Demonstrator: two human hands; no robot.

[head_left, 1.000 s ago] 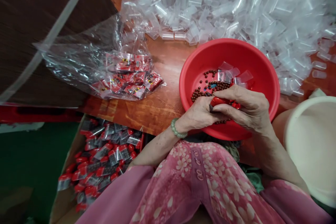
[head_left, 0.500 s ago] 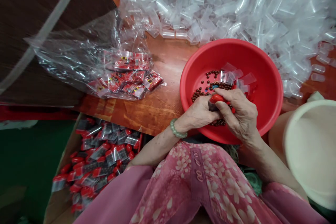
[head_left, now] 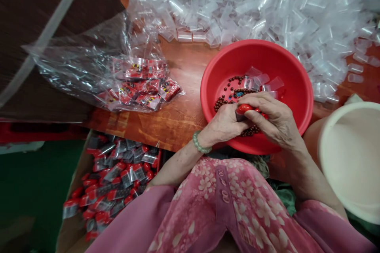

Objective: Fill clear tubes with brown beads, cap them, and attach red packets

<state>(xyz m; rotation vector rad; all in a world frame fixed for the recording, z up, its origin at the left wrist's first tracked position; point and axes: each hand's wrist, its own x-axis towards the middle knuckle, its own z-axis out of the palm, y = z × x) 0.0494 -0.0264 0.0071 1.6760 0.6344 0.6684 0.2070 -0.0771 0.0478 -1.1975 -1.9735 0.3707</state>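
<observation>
Over the red basin (head_left: 297,71), my left hand (head_left: 224,124) is closed round a small clear container with a rounded red cap (head_left: 244,108). My right hand (head_left: 274,120) is curled against the same container, its thumb at the cap. More red plastic (head_left: 263,114) shows between the right thumb and fingers, its shape mostly covered. Brown beads (head_left: 221,104) lie on the basin floor below the hands, with a few blue bits among them. Several clear plastic sleeves (head_left: 276,83) rest in the basin beyond my fingers.
A heap of clear plastic sleeves (head_left: 237,4) covers the back of the wooden table (head_left: 181,63). Red packets (head_left: 148,87) lie in a clear bag at left. Below, a cardboard box (head_left: 67,221) holds many red-capped containers (head_left: 115,182). A pale bucket (head_left: 353,162) stands at right.
Both hands stay together on the container; the right fingers have closed further over it. The view has shifted slightly, and the basin sits a little further left and higher in it.
</observation>
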